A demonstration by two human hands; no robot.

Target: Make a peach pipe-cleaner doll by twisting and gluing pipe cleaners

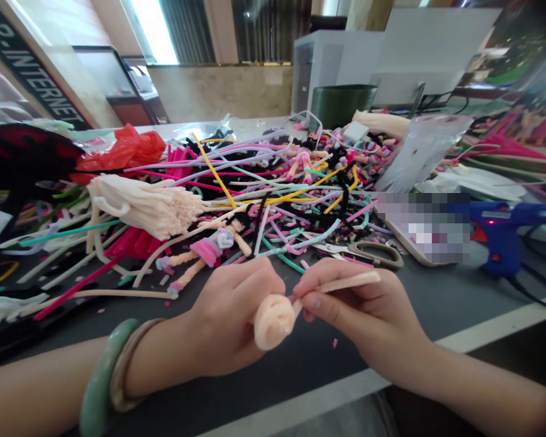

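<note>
Peach chenille coil [273, 321] sat clenched in our left grip [222, 318] above the table [309, 388] while our right grip [359, 303] pinched its strand [350, 282]; a slackened pinch could let the coil unwind.

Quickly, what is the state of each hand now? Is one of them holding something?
Left hand: closed, holding a coiled peach pipe cleaner.
Right hand: closed, pinching its straight end.

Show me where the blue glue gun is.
In the head view, the glue gun sits far right, beside the blurred-out device and beyond the right hand.
</note>
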